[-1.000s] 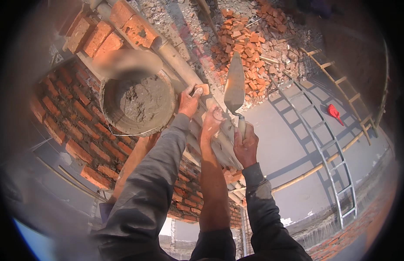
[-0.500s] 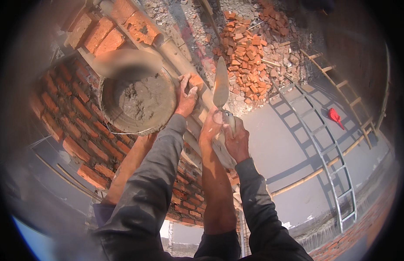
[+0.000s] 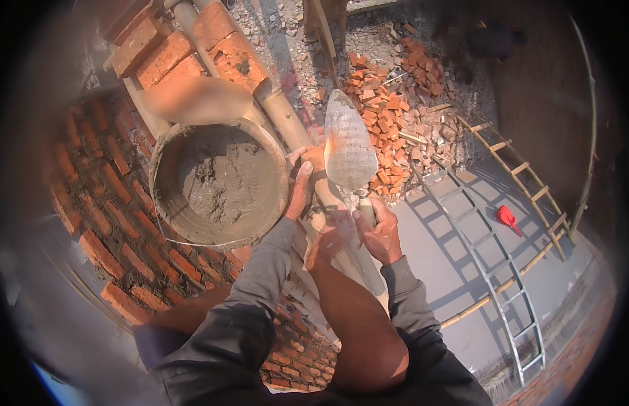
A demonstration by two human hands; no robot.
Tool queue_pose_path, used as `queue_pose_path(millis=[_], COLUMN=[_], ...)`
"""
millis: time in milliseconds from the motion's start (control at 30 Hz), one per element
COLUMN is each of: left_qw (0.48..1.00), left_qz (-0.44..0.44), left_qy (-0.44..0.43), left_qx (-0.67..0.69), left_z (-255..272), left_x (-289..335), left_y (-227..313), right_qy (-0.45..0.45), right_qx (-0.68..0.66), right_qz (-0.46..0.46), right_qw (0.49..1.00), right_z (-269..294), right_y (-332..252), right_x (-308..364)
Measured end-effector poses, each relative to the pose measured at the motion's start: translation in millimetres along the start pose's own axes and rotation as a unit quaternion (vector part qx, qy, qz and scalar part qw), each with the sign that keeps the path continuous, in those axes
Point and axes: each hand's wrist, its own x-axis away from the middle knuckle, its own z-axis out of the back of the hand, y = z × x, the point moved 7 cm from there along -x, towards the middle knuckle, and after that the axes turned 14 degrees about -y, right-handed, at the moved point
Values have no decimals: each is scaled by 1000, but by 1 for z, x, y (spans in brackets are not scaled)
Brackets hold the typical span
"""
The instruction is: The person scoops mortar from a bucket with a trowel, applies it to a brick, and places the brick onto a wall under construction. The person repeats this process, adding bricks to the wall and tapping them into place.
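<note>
My left hand [image 3: 301, 189] grips the right side of a round bucket [image 3: 167, 220], its fingers partly hidden at the rim. Grey wet mortar [image 3: 226, 176] fills much of the bucket, and a thin wire handle hangs along its near side. My right hand [image 3: 380, 233] is closed around the handle of a trowel [image 3: 351, 142]. The pointed blade stands upward with its broad, mortar-smeared face showing. Between my hands, my bare foot [image 3: 331, 230] rests by the poles, below a small piece of brick [image 3: 314, 158].
Bricks [image 3: 165, 59] lie on thick poles [image 3: 285, 116] at upper left, by a blurred patch. Left and below is a brick wall [image 3: 118, 189] with mortar joints. Far below are a brick heap [image 3: 382, 115], a metal ladder [image 3: 491, 271], a bamboo ladder [image 3: 531, 189] and a red object [image 3: 508, 220].
The trowel blade has turned from a narrow edge-on look to its broad face. The bucket looks larger and nearer, with my left hand still at its side.
</note>
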Motion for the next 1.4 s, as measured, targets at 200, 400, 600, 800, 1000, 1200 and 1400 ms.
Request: queue_pose_path(millis=[200, 400, 600, 800, 1000, 1200, 1400], left_qw=[963, 916, 899, 849, 847, 866, 883], left_qz=[-102, -215, -287, -302, -271, -232, -227], left_qy=[35, 36, 83, 112, 84, 39, -124], left_qx=[-249, -336, -319, -419, -450, -441, -391], left_z=[-5, -4, -14, -18, -2, -25, -66], left_x=[-1, -3, -5, -14, -5, 14, 41], left_y=[20, 9, 7, 1, 6, 5, 76], right_qy=[1, 39, 67, -144, 27, 179, 288], right_qx=[-35, 38, 143, -119, -170, -146, -186], right_qz=[27, 22, 159, -101, -74, 44, -2], right_qw=[999, 998, 975, 977, 982, 972, 940], right_z=[-10, -10, -8, -41, -14, 116, 141], right_y=[17, 8, 34, 112, 148, 135, 190], right_x=[-27, -45, -66, -179, -207, -137, -93])
